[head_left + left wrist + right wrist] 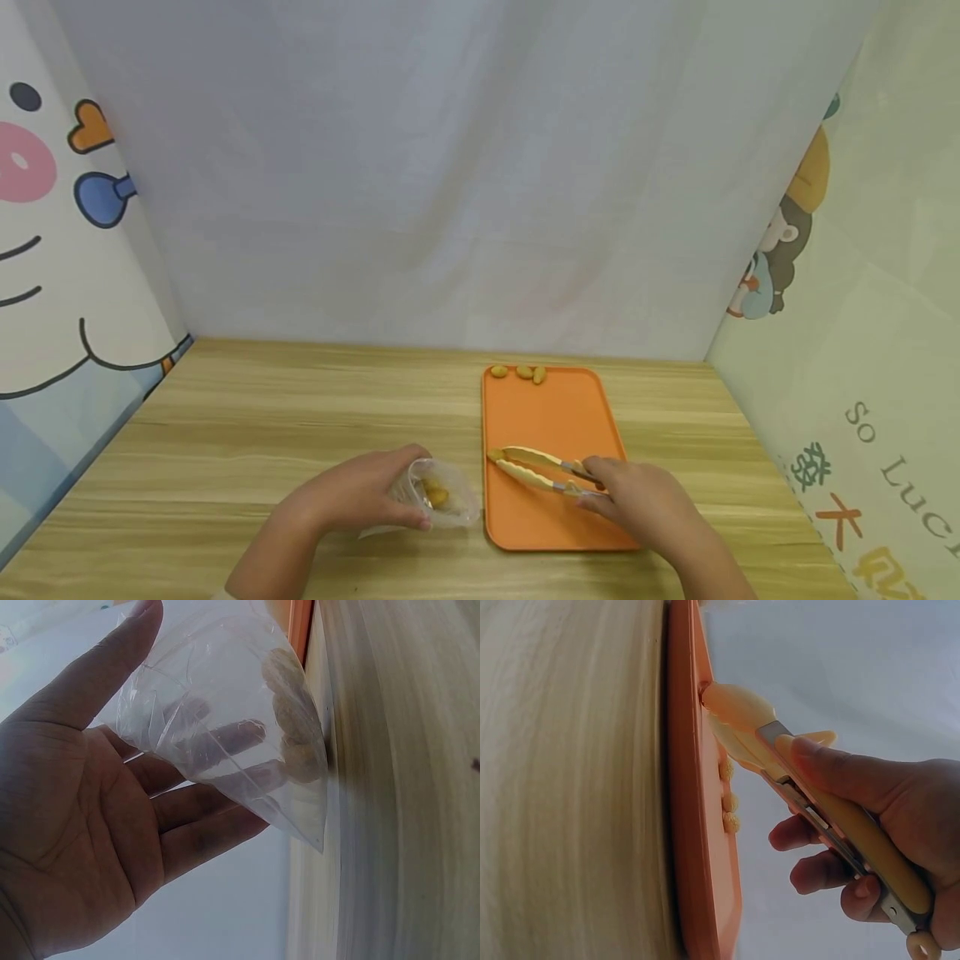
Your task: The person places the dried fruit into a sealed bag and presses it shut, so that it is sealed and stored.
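Two hands, one pair of tongs, one bag, one tray, one table.

Left hand (367,492): fingers part-curled around one clear bag (459,502), thumb on the near side, mouth facing the tray. Bag sits left of the tray, just beside its near-left edge. At least three bagged pieces (294,716), tan and oval, show in the left wrist view; exact count can't be told through the plastic.

Right hand (648,500): fingers and thumb wrapped on the handles of one pair of yellow-and-metal tongs (534,456), above the tray. Tong arms spread mid-length, tips converging on one tan piece (495,455) at the tray's left edge. Can't tell how firm the pinch is.

Orange tray (555,412), one, flat on the wood-grain table (337,392). Three loose pieces (524,372) at its far-left corner: two touching or nearly so, one slightly apart to the left. Visible on tray: four, counting the one at the tips.
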The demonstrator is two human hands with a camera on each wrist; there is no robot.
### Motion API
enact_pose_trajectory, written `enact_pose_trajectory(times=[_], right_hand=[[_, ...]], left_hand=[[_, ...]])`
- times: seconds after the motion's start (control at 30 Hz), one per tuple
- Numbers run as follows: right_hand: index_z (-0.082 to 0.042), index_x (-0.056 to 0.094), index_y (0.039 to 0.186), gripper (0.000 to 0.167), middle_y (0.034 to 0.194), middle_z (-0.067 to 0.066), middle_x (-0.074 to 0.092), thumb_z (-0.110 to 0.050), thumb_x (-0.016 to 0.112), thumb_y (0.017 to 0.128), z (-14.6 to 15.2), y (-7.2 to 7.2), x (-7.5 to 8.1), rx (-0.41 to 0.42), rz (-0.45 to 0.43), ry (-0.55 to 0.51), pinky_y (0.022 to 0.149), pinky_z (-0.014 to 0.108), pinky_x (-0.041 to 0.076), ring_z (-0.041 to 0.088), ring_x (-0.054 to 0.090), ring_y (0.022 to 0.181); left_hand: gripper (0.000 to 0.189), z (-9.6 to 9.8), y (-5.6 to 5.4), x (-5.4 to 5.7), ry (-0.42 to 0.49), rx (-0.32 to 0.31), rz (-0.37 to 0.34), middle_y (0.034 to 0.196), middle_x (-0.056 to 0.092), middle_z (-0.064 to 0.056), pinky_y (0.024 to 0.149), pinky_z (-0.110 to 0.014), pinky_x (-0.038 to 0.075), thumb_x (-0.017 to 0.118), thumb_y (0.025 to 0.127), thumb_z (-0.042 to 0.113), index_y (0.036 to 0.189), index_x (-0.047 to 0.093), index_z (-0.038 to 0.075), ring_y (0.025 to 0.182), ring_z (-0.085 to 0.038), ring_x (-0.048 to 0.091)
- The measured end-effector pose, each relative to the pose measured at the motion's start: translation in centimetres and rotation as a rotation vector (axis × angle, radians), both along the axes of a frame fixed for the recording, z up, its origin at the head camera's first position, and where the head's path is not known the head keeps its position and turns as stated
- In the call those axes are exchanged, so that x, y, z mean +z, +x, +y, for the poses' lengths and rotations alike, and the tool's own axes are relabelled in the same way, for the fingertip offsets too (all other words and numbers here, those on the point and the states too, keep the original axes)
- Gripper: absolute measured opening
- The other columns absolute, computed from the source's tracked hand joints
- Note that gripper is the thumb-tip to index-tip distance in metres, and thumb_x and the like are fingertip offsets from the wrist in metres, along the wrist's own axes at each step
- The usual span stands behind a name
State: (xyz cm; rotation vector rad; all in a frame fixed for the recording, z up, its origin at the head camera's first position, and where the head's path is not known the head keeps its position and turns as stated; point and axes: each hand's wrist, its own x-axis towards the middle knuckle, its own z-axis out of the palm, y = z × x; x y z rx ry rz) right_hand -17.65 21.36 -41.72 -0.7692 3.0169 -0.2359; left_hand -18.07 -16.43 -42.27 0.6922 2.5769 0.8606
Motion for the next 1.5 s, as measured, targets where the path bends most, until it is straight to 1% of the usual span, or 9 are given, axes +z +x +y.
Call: enact_pose_trajectory(times=[0.23,0.47,0.57,0.73,0.9,1.03,1.3,1.37,1.5], right_hand=[[-0.024,0.053,0.089,0.026,0.077,-0.017,0.059,-0.043,0.070,0.087,0.0,-0.1,-0.1,0.006,0.014,-0.009,0.049,0.023,0.037,0.000,0.044,0.055],[-0.021,0.059,0.098,0.027,0.085,-0.012,0.067,-0.043,0.070,0.087,-0.2,-0.1,-0.3,-0.003,0.003,0.011,0.052,0.024,0.043,0.006,0.060,0.065],[-0.020,0.060,0.100,0.029,0.086,-0.010,0.068,-0.043,0.071,0.086,-0.3,-0.1,-0.4,-0.001,0.005,0.016,0.052,0.023,0.043,0.007,0.062,0.066],[-0.020,0.060,0.098,0.028,0.084,-0.012,0.066,-0.042,0.071,0.086,-0.3,0.0,-0.3,0.005,0.008,0.022,0.051,0.023,0.042,0.005,0.059,0.064],[-0.021,0.057,0.094,0.026,0.082,-0.013,0.064,-0.042,0.070,0.087,-0.4,0.0,0.0,0.014,0.006,0.015,0.050,0.023,0.040,0.002,0.053,0.060],[-0.021,0.058,0.095,0.025,0.082,-0.014,0.065,-0.042,0.070,0.087,-0.3,0.1,0.2,0.019,0.017,0.006,0.051,0.023,0.040,0.002,0.054,0.060],[-0.025,0.057,0.096,0.025,0.079,-0.017,0.063,-0.044,0.071,0.086,0.2,0.2,0.7,0.027,0.115,-0.044,0.051,0.022,0.039,-0.001,0.050,0.058],[-0.026,0.057,0.098,0.026,0.083,-0.017,0.066,-0.045,0.070,0.086,0.3,0.2,0.9,0.030,0.152,-0.062,0.052,0.022,0.041,-0.001,0.054,0.061],[-0.023,0.062,0.111,0.033,0.094,-0.011,0.072,-0.044,0.071,0.087,0.6,0.3,1.1,0.065,0.237,-0.116,0.056,0.021,0.047,0.004,0.066,0.071]], left_hand=[[0.072,0.0,0.0,0.1,-0.001,-0.001,-0.009,0.104,0.061,0.012,0.079,-0.036,0.047,0.073,0.075,0.064,0.131,0.050,0.024,0.088,-0.012,0.058],[0.071,0.0,0.0,0.0,0.000,-0.007,0.017,0.100,0.060,0.014,0.079,-0.034,0.047,0.073,0.075,0.065,0.128,0.051,0.025,0.087,-0.012,0.058],[0.072,0.1,0.0,0.0,-0.001,-0.006,0.011,0.104,0.061,0.013,0.081,-0.036,0.047,0.073,0.074,0.065,0.129,0.051,0.024,0.089,-0.012,0.058],[0.074,0.1,0.0,0.1,-0.002,0.000,-0.015,0.110,0.062,0.011,0.085,-0.040,0.047,0.072,0.075,0.066,0.131,0.050,0.024,0.095,-0.014,0.058],[0.074,0.1,0.0,0.1,0.000,0.006,-0.022,0.110,0.062,0.011,0.085,-0.040,0.047,0.073,0.074,0.066,0.131,0.050,0.025,0.095,-0.014,0.058],[0.073,0.1,0.0,0.1,0.001,0.004,-0.019,0.109,0.062,0.011,0.085,-0.040,0.047,0.073,0.074,0.066,0.131,0.050,0.025,0.094,-0.014,0.058],[0.073,0.1,0.0,0.1,-0.002,0.007,-0.015,0.108,0.062,0.012,0.084,-0.039,0.047,0.073,0.074,0.066,0.130,0.051,0.025,0.093,-0.013,0.058],[0.073,0.1,0.0,0.1,-0.003,0.007,-0.016,0.109,0.062,0.012,0.085,-0.040,0.047,0.072,0.074,0.066,0.130,0.051,0.025,0.094,-0.013,0.058],[0.073,0.1,0.1,0.2,-0.003,0.011,-0.019,0.109,0.062,0.011,0.084,-0.040,0.048,0.073,0.074,0.066,0.130,0.051,0.025,0.093,-0.013,0.058]])
